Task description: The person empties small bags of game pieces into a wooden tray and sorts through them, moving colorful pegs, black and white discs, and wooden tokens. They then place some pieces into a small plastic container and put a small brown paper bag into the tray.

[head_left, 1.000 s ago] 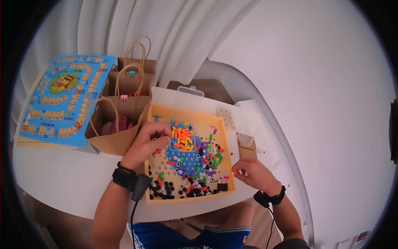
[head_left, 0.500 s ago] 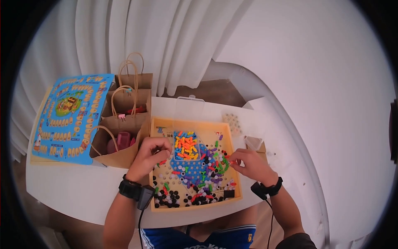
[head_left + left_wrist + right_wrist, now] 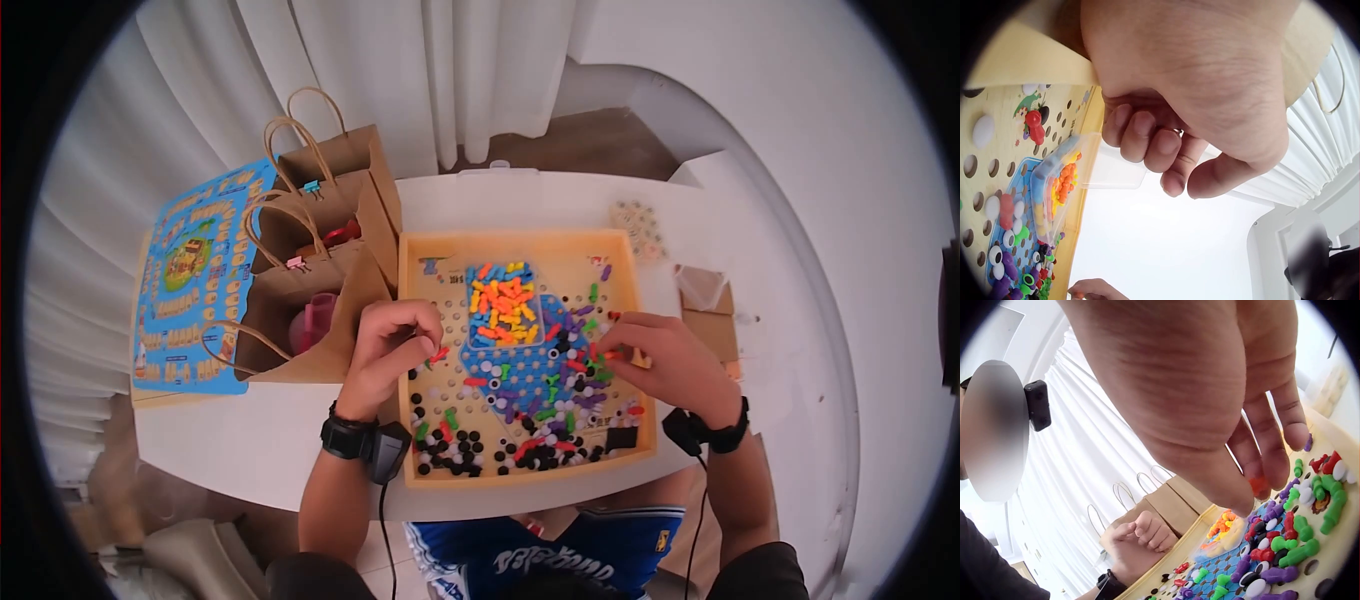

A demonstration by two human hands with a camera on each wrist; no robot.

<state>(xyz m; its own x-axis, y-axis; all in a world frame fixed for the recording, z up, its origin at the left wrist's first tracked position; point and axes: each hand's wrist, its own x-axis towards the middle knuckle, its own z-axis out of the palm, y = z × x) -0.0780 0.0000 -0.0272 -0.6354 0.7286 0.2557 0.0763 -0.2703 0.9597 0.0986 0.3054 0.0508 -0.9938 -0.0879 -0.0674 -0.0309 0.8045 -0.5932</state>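
Observation:
My right hand [image 3: 672, 365] is over the right part of a shallow wooden tray [image 3: 520, 240]. Between its thumb and fingers it pinches a small orange peg [image 3: 1259, 485], partly hidden by the fingertips. Mixed green, purple and red pegs, with black and white round pieces, lie below that hand. A clear plastic box [image 3: 505, 346] full of blue, orange and yellow pegs stands in the tray. Over the tray's left edge hangs my left hand [image 3: 392, 350], fingers loosely curled, holding nothing. A red peg [image 3: 1035, 128] lies on the board near it.
Several brown paper bags [image 3: 330, 365] stand close left of the tray, with a blue printed game board [image 3: 190, 270] beyond them. Right of the tray are a clear triangular container [image 3: 702, 287] and a brown cardboard piece [image 3: 708, 330]. Black and white pieces crowd the tray's front.
My right hand has moved from beside the tray's right edge in over the scattered pieces. My left hand stays by the left edge. The head view has shifted.

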